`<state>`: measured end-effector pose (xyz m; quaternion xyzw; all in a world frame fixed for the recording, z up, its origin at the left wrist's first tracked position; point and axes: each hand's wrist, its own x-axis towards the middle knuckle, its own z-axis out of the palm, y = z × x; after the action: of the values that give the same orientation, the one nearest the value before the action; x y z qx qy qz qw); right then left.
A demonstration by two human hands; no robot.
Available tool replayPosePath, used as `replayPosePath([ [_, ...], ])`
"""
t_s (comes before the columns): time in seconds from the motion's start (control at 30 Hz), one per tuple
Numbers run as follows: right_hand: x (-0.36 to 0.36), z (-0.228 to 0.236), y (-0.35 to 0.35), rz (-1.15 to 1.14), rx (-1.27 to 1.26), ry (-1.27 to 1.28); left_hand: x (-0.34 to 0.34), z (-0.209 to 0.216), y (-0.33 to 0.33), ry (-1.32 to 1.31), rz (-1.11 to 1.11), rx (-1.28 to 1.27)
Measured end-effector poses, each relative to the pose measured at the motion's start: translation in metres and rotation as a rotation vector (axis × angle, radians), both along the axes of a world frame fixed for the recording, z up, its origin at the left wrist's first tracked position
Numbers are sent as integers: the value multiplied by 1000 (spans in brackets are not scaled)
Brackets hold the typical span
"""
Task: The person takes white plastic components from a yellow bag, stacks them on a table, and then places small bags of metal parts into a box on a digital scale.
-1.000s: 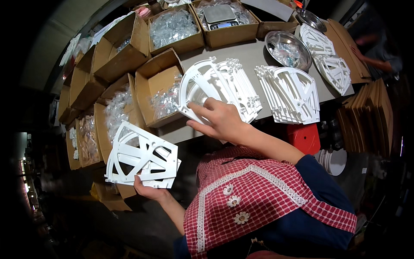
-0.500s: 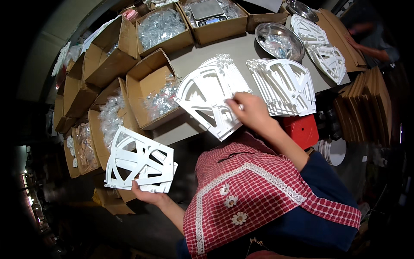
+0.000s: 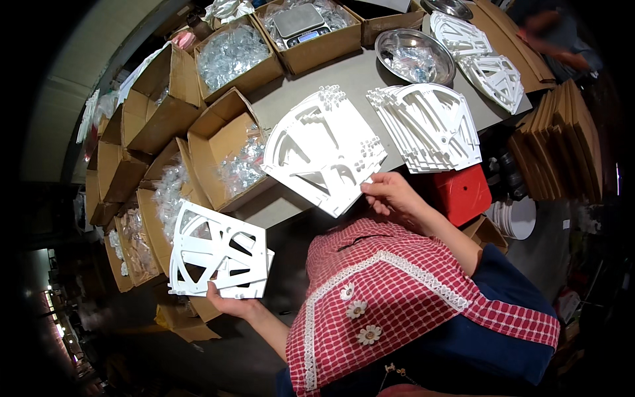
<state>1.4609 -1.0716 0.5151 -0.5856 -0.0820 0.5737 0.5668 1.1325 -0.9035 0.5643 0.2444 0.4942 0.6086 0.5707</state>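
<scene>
Several boxes (image 3: 211,129): cardboard, set in rows along the left and far sides of the grey table (image 3: 297,92); the one nearest the middle stack has small clear bags (image 3: 241,159) in it.
Left panels (image 3: 205,251): at least two white, fan-shaped frames, overlapping and out of line, held in the air on the person's side of the boxes.
Left hand (image 3: 230,304): clamped on the lower edge of those panels, thumb on the upper face; the other fingers are mostly hidden beneath.
Middle stack (image 3: 329,142): more white frames, layered with edges slightly staggered, between the nearest box and the right stack, one corner toward the person.
Right hand (image 3: 395,194): thumb and forefinger drawn close together at the lower right edge of the middle stack; whether they pinch a frame or only rest against it, I cannot tell.
Step at the middle stack: seems to be handling of the frames, the right fingers busy at the pile's edge while the left holds its own lot apart.
Next move there: would call for precise fingertips on the edge, since the close layers could slide or catch; the left grip needs to be firm, as its uneven frames could slip.
Right stack (image 3: 426,119): similar frames on the table, fanned, touched by neither hand.
Bowl (image 3: 441,54): metal, holding clear bags, just behind the right stack.
Red stool (image 3: 463,192): below the right stack, past the table's near edge.
</scene>
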Motion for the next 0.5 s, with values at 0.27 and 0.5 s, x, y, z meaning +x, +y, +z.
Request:
replayPosePath([
  [0.27, 42, -12, 8, 131, 54, -76, 8, 2, 0, -91, -123, 37],
  [0.5, 49, -2, 13, 454, -251, -962, 12, 0, -3, -134, -218, 76],
])
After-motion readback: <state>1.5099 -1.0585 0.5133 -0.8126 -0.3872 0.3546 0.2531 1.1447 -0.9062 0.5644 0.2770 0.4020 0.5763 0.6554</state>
